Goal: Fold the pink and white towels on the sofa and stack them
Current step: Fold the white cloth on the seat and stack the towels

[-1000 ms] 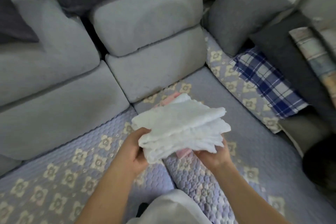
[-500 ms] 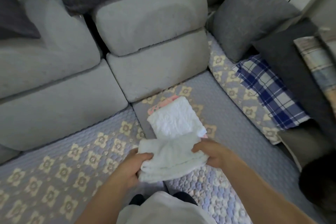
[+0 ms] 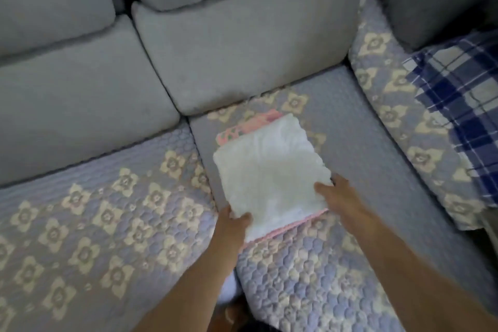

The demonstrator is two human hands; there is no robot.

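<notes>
A folded white towel (image 3: 269, 170) lies flat on a folded pink towel (image 3: 237, 131) on the sofa seat. The pink one shows only as a patterned strip at the far left edge and a thin line along the near edge. My left hand (image 3: 231, 226) holds the white towel's near left corner, thumb on top. My right hand (image 3: 339, 197) holds its right edge, thumb on top and fingers curled at the side.
The seat wears a quilted lilac cover (image 3: 107, 210) with cream flowers. Grey back cushions (image 3: 242, 48) rise just behind the stack. A blue and white plaid cloth (image 3: 458, 94) lies on the right seat section.
The white towel, held up in both hands a second ago, has been lowered and laid flat onto the pink towel. Both hands moved forward and down with it.
</notes>
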